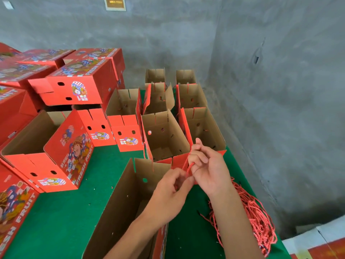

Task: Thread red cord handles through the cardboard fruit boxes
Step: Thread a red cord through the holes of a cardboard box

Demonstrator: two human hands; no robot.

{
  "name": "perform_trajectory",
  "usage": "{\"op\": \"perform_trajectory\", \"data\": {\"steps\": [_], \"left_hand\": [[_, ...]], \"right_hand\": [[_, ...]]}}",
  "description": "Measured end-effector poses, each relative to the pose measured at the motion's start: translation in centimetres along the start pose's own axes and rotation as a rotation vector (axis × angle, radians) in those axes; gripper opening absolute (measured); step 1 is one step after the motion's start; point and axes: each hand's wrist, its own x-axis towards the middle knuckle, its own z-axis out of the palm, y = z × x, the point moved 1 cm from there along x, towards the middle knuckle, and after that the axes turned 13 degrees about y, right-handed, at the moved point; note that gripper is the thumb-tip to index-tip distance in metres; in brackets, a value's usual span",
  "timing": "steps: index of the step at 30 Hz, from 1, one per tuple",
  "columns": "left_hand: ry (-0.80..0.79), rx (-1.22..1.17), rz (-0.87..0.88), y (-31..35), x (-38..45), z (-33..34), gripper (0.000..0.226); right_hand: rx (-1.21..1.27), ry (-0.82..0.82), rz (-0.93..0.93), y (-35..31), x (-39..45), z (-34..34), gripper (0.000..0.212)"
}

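Your right hand (pixel 206 165) pinches a red cord (pixel 188 165) and your left hand (pixel 172 187) grips its lower end, just above the open box (pixel 119 202) near you, so hold the tip tight and poke it straight into the hole (pixel 145 180).

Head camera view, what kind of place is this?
Probably a packing workshop or storeroom: many printed red fruit boxes stand on a green-covered table, a pile of red cords lies ready, and bare concrete walls surround it.
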Motion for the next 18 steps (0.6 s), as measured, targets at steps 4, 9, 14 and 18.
{"op": "perform_trajectory", "data": {"steps": [4,9,14,18], "left_hand": [[-0.107,-0.267,-0.168,0.6,0.2,0.0,0.016],[-0.030,-0.113,-0.035,-0.5,0.0,-0.7,0.025],[-0.027,-0.053,-0.019,-1.5,0.0,-1.0,0.041],[-0.083,0.033,0.087,-1.2,0.9,-1.2,0.060]], "right_hand": [[0.084,0.002,0.012,-0.2,0.9,-0.7,0.030],[-0.359,0.163,-0.298,-1.6,1.5,-2.9,0.030],[-1.970,0.576,-0.910,-2.2,0.6,-7.3,0.050],[-1.413,-0.261,-0.840,0.1,-1.3,-7.4,0.033]]}}
